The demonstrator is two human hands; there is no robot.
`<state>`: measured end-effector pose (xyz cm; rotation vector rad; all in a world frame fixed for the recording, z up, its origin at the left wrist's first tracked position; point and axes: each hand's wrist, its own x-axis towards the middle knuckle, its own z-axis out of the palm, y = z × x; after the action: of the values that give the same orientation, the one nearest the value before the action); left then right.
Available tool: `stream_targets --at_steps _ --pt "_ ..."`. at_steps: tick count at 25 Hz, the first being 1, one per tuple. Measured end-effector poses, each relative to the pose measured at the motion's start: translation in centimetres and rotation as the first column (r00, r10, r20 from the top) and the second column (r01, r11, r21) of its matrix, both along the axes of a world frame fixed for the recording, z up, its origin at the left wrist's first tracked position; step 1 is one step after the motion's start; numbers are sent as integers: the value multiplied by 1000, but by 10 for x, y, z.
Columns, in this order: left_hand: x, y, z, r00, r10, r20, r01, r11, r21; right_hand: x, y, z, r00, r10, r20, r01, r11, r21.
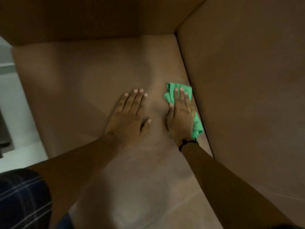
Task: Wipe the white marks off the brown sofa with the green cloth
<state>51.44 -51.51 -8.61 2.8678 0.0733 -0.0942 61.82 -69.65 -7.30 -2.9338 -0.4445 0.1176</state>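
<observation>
right hand flat, fingers together, pressing green cloth on sofa seat, right of centre by the cushion wall | left hand spread, bare on seat | risk: bunched cloth slips from the palm; marks unreadable in blur

Cloth: bright green, crumpled, pressed flat on the sofa seat, close beside the upright cushion at the right. Sofa: brown, smooth, seat cushion with faint pale smears near its front; white marks too indistinct to tell.
</observation>
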Motion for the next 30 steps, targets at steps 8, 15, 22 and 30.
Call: stream_targets --at_steps 8,15,22,30 --pt "-216 54 52 977 159 -140 -192 942 -274 -257 59 52 914 150 -376 22 909 415" --pt "-375 290 119 844 521 -130 -535 836 -122 -363 296 123 867 321 -381 -66 832 551" --pt "-475 529 104 761 617 -201 -636 771 -44 -423 585 107 830 423 -363 -227 851 473" --pt "-510 591 35 774 608 -175 -627 774 -85 -441 680 -7 744 553 -375 -582 812 44"
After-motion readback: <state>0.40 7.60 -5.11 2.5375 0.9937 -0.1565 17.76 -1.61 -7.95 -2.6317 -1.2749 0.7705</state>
